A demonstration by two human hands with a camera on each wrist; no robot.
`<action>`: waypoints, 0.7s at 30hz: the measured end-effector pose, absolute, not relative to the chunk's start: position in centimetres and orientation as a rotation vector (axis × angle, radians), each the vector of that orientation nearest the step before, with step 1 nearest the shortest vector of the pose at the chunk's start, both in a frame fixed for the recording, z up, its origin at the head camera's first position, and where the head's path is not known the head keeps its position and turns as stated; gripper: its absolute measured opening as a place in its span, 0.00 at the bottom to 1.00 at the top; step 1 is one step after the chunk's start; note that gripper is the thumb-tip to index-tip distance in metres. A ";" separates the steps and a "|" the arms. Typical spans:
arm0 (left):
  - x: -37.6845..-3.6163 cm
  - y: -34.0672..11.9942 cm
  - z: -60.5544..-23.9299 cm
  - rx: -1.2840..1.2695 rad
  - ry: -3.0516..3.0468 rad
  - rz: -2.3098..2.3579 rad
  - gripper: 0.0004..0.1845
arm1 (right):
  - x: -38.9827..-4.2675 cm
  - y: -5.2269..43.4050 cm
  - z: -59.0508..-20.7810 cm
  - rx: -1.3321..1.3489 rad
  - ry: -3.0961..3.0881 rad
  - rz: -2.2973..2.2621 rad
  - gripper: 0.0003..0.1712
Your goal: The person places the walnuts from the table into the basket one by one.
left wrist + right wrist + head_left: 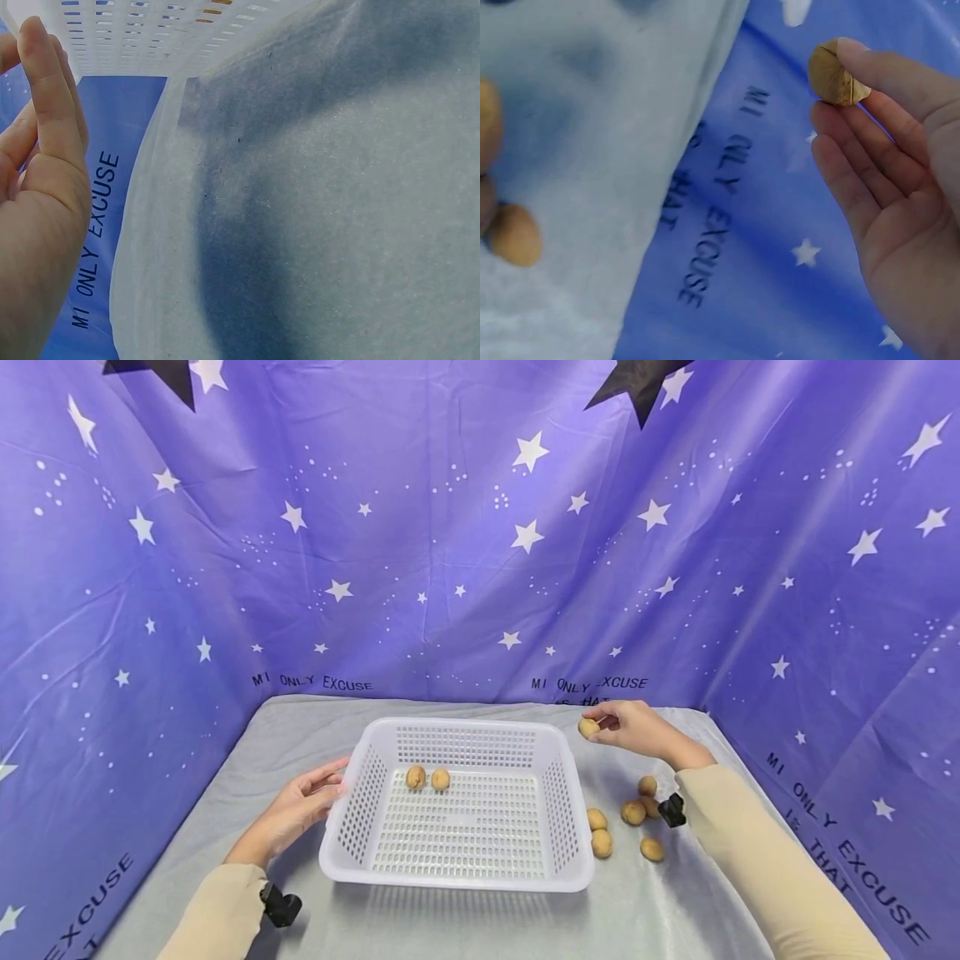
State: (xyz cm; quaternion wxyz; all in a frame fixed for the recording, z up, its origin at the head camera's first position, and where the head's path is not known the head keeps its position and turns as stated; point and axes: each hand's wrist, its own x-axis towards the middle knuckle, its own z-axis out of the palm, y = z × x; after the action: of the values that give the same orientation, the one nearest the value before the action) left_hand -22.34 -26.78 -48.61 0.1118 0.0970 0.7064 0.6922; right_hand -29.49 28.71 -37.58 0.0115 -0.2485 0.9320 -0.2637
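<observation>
A white perforated plastic basket (457, 887) stands on the table with two walnuts (416, 777) lying inside, toward its back left. My left hand (292, 810) is at the basket's left side, its fingertips against the rim; in the left wrist view the fingers (52, 105) look fairly straight beside the basket wall. To the right of the basket's back corner, my right hand (633, 728) pinches one walnut (831, 73) between thumb and fingertips, above the table. Several loose walnuts (633, 812) lie on the cloth right of the basket, below the right forearm.
A grey cloth (300, 731) covers the table. Purple star-printed curtains (450, 543) hang round its back and both sides. Two of the loose walnuts (602, 843) lie close against the basket's right side.
</observation>
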 end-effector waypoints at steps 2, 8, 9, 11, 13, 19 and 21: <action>-22.3 -26.8 -48.6 0.282 2.073 2.030 0.33 | -29.6 27.9 -37.1 -0.805 2.915 -0.806 0.22; -22.2 -26.9 -48.5 0.296 2.079 2.023 0.32 | -30.1 25.0 -36.2 -0.899 2.899 -0.740 0.21; -22.3 -26.9 -48.5 0.295 2.080 2.025 0.32 | -30.2 24.4 -36.1 -0.905 2.885 -0.740 0.21; -22.3 -26.9 -48.5 0.302 2.083 2.023 0.32 | -30.3 23.2 -36.0 -0.913 2.852 -0.751 0.21; -22.3 -26.9 -48.5 0.308 2.079 2.023 0.32 | -30.5 22.0 -36.1 -0.927 2.818 -0.757 0.22; -22.4 -26.8 -48.5 0.297 2.082 2.021 0.32 | -30.6 18.0 -36.7 -0.986 2.726 -0.769 0.22; -22.3 -26.8 -48.5 0.294 2.082 2.021 0.32 | -30.6 16.8 -37.1 -0.995 2.702 -0.761 0.21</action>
State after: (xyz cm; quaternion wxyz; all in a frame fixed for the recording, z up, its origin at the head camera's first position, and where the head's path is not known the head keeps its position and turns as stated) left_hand -22.31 -26.80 -48.49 0.1124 0.1003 0.7093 0.6886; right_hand -30.63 16.83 -37.12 0.0813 -0.3330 0.9042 -0.2547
